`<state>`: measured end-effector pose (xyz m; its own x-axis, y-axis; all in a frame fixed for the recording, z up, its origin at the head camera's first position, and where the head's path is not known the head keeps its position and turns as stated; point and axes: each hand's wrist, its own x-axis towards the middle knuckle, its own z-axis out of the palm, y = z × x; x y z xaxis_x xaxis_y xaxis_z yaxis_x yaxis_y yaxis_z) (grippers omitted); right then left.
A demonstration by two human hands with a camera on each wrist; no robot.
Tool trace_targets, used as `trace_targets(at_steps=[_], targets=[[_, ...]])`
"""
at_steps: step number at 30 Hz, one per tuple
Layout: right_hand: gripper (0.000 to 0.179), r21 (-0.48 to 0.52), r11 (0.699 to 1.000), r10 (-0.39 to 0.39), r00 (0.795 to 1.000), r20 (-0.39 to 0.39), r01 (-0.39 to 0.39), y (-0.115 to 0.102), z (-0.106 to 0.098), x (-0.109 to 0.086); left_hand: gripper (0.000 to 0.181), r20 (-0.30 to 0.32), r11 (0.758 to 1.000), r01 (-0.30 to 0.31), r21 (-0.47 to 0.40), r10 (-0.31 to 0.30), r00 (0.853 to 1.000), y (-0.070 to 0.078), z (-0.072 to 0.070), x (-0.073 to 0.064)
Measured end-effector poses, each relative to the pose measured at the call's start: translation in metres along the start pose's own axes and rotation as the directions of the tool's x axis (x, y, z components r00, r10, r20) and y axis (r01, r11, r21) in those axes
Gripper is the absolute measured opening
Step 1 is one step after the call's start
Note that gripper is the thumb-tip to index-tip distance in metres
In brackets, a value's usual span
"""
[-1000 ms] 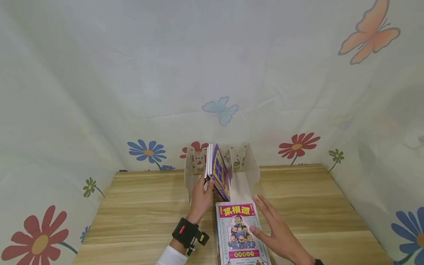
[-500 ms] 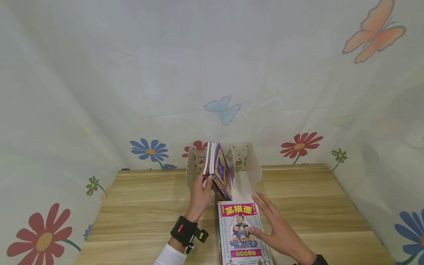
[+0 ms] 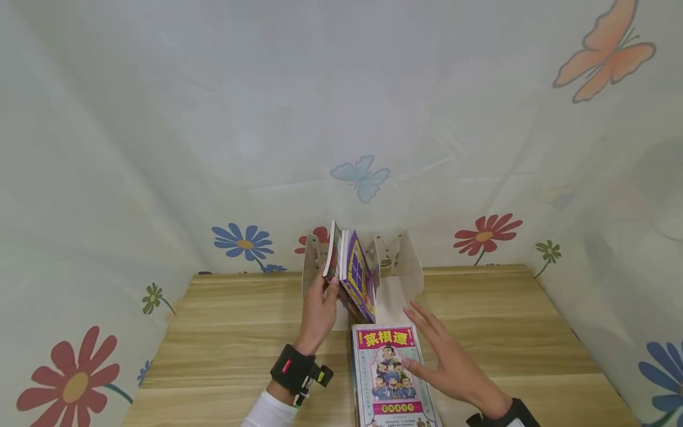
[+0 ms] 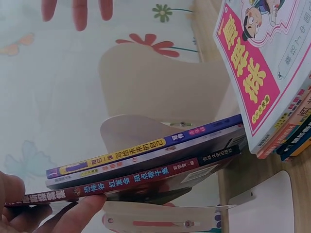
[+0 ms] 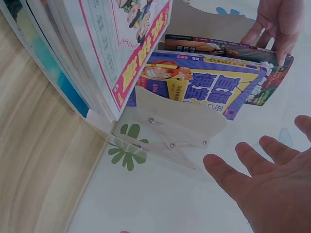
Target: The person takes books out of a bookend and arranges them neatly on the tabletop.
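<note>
In the head view my left hand pinches a dark red book near the top of its spine. That book stands tilted in the left bay of a white bookrack. Beside it lean a book with a pale spine and a purple-and-yellow book, both against the rack's middle divider. My right hand, its fingers spread, hovers by the right edge of a stack of books and holds nothing. A comic book with a pink title band tops that stack.
The rack and the stack are on a wood-grain table, the stack directly in front of the rack. White cloth printed with flowers and butterflies hangs behind and at both sides.
My left hand has tipped the dark red book away from the other two, its top moving left and up. The right hand stays nearly in place, and the view has shifted slightly.
</note>
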<state>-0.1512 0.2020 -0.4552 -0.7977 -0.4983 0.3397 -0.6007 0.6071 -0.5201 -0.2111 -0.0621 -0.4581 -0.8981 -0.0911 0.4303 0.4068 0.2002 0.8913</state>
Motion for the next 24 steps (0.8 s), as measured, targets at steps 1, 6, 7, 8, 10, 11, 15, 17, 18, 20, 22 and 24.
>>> trace_targets(at_steps=[1, 6, 7, 8, 10, 11, 15, 17, 18, 20, 22, 24], targets=[[0.080, -0.001, 1.000, -0.007, 1.000, 0.002, 0.007, 0.000, -0.001, 0.001, 0.043, 0.001, 1.000, -0.001, -0.002, 0.001, 1.000, 0.001, -0.001, 0.000], [0.082, 0.008, 1.000, -0.011, 1.000, 0.011, 0.011, -0.001, -0.006, 0.007, 0.045, -0.003, 1.000, -0.017, -0.004, 0.017, 1.000, -0.002, -0.004, 0.003], [0.082, 0.014, 1.000, -0.007, 1.000, 0.013, 0.007, -0.002, -0.007, 0.007, 0.045, -0.004, 1.000, -0.023, -0.004, 0.023, 1.000, -0.003, -0.004, 0.004], [0.082, 0.014, 1.000, -0.001, 1.000, 0.014, 0.001, -0.003, -0.008, 0.008, 0.046, -0.005, 0.999, -0.032, -0.003, 0.032, 0.999, -0.003, -0.005, 0.004], [0.081, 0.016, 1.000, 0.004, 1.000, 0.013, -0.004, -0.004, -0.011, 0.009, 0.046, -0.009, 0.999, -0.046, 0.000, 0.046, 0.999, -0.002, -0.005, 0.005], [0.081, 0.017, 1.000, 0.005, 1.000, 0.013, -0.005, -0.005, -0.012, 0.009, 0.046, -0.011, 0.999, -0.051, -0.002, 0.051, 0.999, 0.000, -0.006, 0.006], [0.081, 0.012, 1.000, -0.005, 1.000, 0.017, 0.005, -0.007, -0.018, 0.011, 0.044, -0.015, 0.998, -0.062, -0.016, 0.062, 0.998, 0.018, -0.009, 0.005], [0.081, 0.007, 1.000, -0.009, 1.000, 0.023, 0.009, -0.007, -0.020, 0.013, 0.043, -0.013, 0.997, -0.068, -0.024, 0.068, 0.998, 0.029, -0.011, 0.004], [0.081, 0.005, 1.000, -0.018, 0.999, 0.028, 0.018, -0.007, -0.021, 0.013, 0.043, -0.010, 0.997, -0.069, -0.025, 0.068, 0.998, 0.035, -0.012, 0.004], [0.081, 0.000, 1.000, -0.026, 0.999, 0.033, 0.026, -0.007, -0.023, 0.015, 0.043, -0.009, 0.997, -0.077, -0.018, 0.077, 0.997, 0.045, -0.014, 0.003], [0.081, -0.005, 0.999, -0.039, 0.999, 0.035, 0.039, -0.008, -0.026, 0.017, 0.044, -0.010, 0.997, -0.077, -0.014, 0.077, 0.997, 0.050, -0.016, 0.003], [0.081, -0.009, 0.999, -0.051, 0.998, 0.032, 0.051, -0.009, -0.028, 0.020, 0.045, -0.015, 0.997, -0.080, -0.010, 0.080, 0.997, 0.053, -0.016, 0.004]])
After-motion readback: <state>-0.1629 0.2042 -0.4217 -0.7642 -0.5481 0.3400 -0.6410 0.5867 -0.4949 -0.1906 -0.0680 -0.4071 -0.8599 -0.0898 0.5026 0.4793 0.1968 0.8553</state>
